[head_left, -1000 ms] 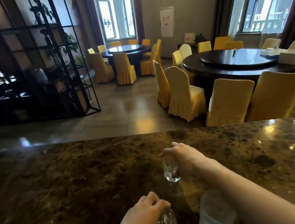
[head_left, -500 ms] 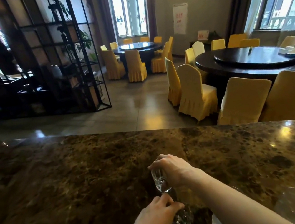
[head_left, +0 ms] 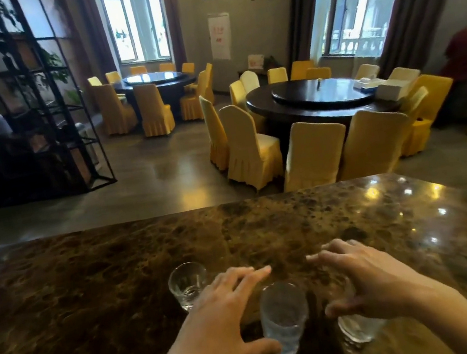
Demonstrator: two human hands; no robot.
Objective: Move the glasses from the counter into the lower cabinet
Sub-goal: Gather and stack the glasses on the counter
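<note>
Fingers (head_left: 237, 278) on the left hand (head_left: 217, 328) are spread wide, thumb just touching the base of the middle glass (head_left: 284, 319), not wrapped round it yet. Right hand (head_left: 370, 280) is splayed the same way, hovering over the right glass (head_left: 360, 330) and hiding most of it, so I can't tell if it's actually touching. A third, small glass (head_left: 187, 283) stands just past the left hand.

All three sit upright near the near edge of the counter (head_left: 91, 293), roughly mid-length. Cabinet isn't in view.

Handling-wise I'd guess these are light but breakable, and smooth glass on polished stone slides easily. Best bet is gripping round the body with thumb opposite fingers, lower half rather than the rim. They stand close together, so watch for clinking when lifting.
</note>
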